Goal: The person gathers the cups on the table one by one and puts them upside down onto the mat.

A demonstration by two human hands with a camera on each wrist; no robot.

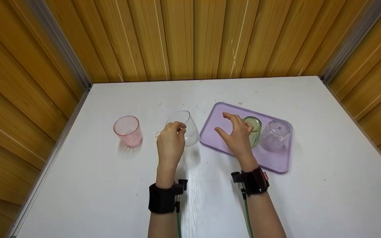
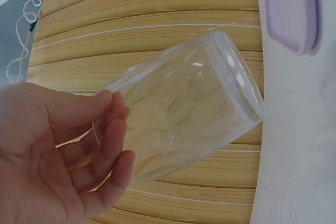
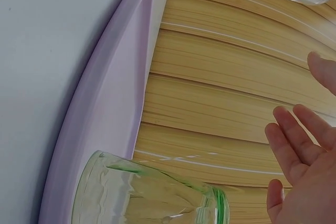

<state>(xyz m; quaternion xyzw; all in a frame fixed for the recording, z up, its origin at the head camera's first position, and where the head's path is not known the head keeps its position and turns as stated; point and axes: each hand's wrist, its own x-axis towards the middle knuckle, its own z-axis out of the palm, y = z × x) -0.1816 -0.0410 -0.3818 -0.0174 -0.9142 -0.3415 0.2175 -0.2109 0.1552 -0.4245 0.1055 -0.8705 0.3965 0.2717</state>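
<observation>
My left hand (image 1: 170, 142) pinches a clear drinking glass (image 2: 184, 98) by its rim between thumb and fingertips. That glass hangs tilted above the table, left of the tray, its thick base pointing away from the fingers. Over the lilac tray (image 1: 215, 132), my right hand (image 1: 238, 137) is spread with thumb and fingers apart, holding nothing. Just beside it, a green glass (image 3: 152, 192) stands on the tray, partly hidden by the hand in the head view. A second clear glass (image 1: 275, 137) is upside down at the tray's right end.
A pink glass (image 1: 129, 132) stands upright on the white table (image 1: 94, 185), left of my left hand. Wood-patterned panels (image 1: 193, 39) rise behind the table and on both sides. Green cables (image 1: 247, 211) run back from the wrist straps.
</observation>
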